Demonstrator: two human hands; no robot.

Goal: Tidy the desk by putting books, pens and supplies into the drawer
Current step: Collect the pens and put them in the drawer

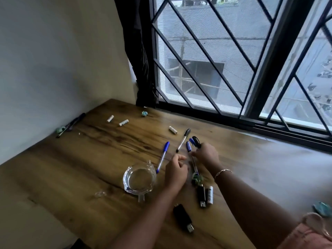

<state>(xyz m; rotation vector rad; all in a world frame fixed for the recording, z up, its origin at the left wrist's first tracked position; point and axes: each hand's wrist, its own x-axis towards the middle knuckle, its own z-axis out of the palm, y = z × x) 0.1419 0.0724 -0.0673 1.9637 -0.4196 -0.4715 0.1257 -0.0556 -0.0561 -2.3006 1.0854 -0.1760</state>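
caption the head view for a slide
Right hand grips a bundle of capped pens; left hand curled beside it; loose pens, batteries and a glass dish lie on the wooden desk.

- No word, label, brand, number or sign can be read anywhere in the view.
- Dark marks are seen on the white batteries (173, 130) lying beyond the glass ashtray (139, 178), toward the window, but they are too blurred to be read.
- The same is found on the lone battery (210, 194) to the right of the ashtray.
- No lettering can be made out on the blue-capped pen (163, 156) just beside the ashtray, nor on the bunched pens (193, 142) farther right of it.
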